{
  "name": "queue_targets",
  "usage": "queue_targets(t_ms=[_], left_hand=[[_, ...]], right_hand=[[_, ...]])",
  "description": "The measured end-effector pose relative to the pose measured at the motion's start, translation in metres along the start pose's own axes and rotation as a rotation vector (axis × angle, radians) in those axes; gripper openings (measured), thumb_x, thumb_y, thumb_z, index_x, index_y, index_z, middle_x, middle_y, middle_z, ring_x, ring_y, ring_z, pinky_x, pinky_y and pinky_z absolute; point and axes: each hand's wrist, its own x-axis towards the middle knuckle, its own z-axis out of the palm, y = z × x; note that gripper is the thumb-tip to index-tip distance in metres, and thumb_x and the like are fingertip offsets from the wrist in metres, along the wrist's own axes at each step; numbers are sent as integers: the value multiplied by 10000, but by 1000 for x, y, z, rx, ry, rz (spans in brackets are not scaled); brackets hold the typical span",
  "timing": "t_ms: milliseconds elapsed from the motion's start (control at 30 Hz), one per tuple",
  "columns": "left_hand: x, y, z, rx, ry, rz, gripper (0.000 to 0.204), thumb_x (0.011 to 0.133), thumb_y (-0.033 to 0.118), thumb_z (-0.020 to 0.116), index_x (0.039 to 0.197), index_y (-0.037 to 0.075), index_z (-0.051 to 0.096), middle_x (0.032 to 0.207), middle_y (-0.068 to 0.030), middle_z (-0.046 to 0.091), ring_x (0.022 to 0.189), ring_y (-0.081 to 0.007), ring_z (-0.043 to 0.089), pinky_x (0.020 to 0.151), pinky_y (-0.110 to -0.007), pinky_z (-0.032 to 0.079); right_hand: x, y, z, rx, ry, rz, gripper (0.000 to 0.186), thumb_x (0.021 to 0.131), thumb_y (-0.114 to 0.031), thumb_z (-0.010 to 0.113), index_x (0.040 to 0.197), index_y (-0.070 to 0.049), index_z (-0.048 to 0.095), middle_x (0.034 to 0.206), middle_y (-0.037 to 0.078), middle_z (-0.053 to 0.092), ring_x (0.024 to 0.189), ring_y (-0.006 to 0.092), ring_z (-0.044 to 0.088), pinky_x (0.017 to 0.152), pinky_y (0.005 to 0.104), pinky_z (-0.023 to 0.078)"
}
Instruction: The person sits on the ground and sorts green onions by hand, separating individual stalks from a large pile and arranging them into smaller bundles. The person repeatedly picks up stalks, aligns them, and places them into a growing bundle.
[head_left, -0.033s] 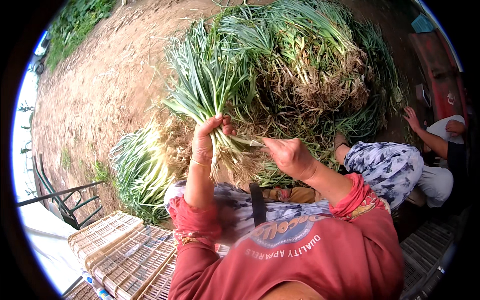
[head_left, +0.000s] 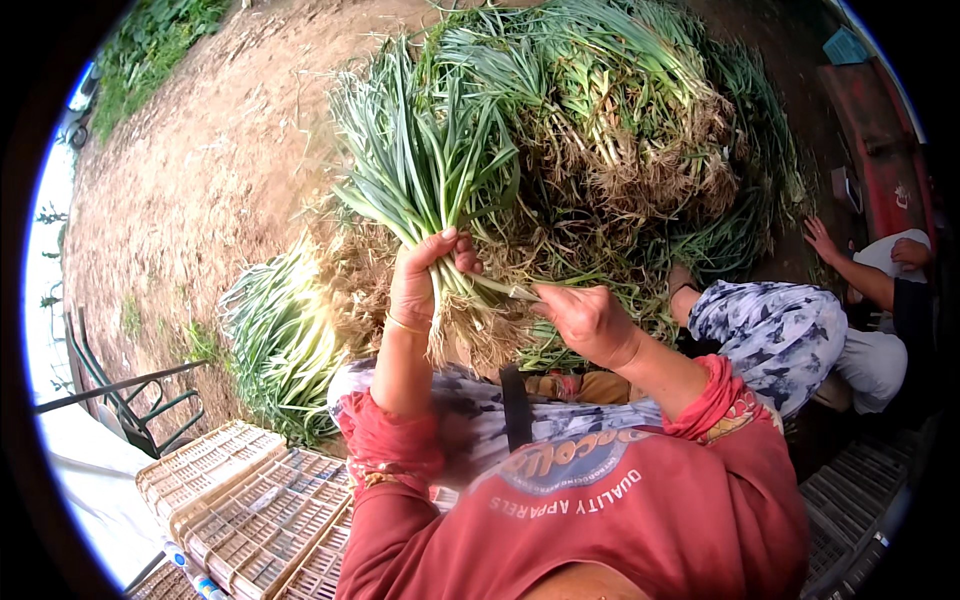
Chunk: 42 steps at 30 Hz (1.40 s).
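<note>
Centre of frame: left hand [head_left: 418, 285] closed around a bunch of long green-leaved, pale-stemmed onion plants [head_left: 430, 175], leaves fanning toward the top. Right hand [head_left: 585, 318] pinches one pale stalk [head_left: 500, 288] beside the bunch's tangled brown roots [head_left: 478, 340].

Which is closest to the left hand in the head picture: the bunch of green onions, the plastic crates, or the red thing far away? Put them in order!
1. Bunch of green onions: gripped in the left hand.
2. Plastic crates: lower left, by the elbow.
3. Red thing: far right edge.
</note>
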Motion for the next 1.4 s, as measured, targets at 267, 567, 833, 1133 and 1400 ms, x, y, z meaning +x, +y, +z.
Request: queue_targets(t_ms=[267,567,833,1133,1400], left_hand=[[-2,13,-5,-274,-65,7,171,831,135,536,914,5,463,728,-31,461,565,-96,454,586,-280,447],[2,16,-2,-565,-147,-22,128,835,91,502,873,-13,438,764,-54,448,619,-123,462,631,-275,447],[-27,110,-49,-816,-483,497,121,769,13,552,851,73,488,698,-13,518,680,-119,498,706,-256,424],[-35,121,-90,-160,570,595,273,755,-13,541,1005,-121,546,844,-129,586,757,-204,556,763,-332,485],[-20,115,-94,-169,437,431,214,773,25,564,939,-109,563,829,-125,591,700,-166,577,631,-271,516]], right_hand=[[-64,39,-13,-116,-372,487,399,762,-28,597,1151,-34,509,1079,177,546,967,323,556,734,348,490],[29,-3,40,984,-270,559,287,910,-162,497,1142,7,498,766,17,557,638,48,455,584,214,408],[-6,63,79,402,-415,781,231,848,-77,505,1067,-4,518,712,64,571,659,147,572,615,284,461],[27,149,213,131,112,948,351,726,-144,656,1007,-11,495,917,134,607,856,285,575,740,381,464],[60,139,211,-133,-189,1041,339,706,-354,674,796,-35,608,782,117,631,680,251,587,630,370,445]])
